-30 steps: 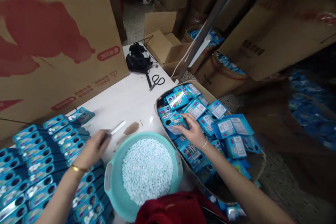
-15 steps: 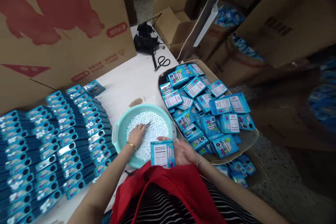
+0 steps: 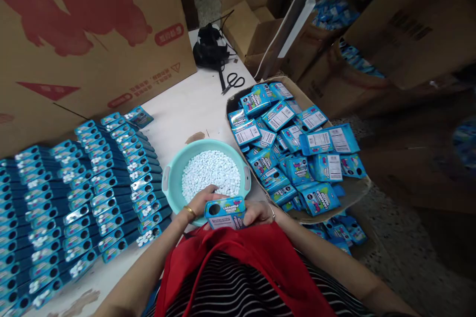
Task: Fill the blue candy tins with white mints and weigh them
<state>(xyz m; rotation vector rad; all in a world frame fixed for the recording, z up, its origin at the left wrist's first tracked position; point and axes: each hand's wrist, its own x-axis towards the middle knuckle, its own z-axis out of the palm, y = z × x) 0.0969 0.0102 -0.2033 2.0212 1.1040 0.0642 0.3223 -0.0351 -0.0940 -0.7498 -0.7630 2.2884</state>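
Both hands grip one blue packet [image 3: 225, 212] at the near rim of the basin [image 3: 171, 169]: left hand [image 3: 199, 204] closed on its left edge, right hand [image 3: 259, 213] closed on its right edge (printed front faces up). White tablets [image 3: 210, 174] fill the basin. Loose packets fill the carton [image 3: 354, 189] to the right. Rows of packets [image 3: 82, 193] lie on the table [image 3: 186, 109] to the left. Scissors [image 3: 232, 81] lie at the far end.

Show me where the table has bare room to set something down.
Bare white table lies between the packet rows, the big carton, the scissors and the basin. Crowded: the left side under the rows, and the packet box on the right.
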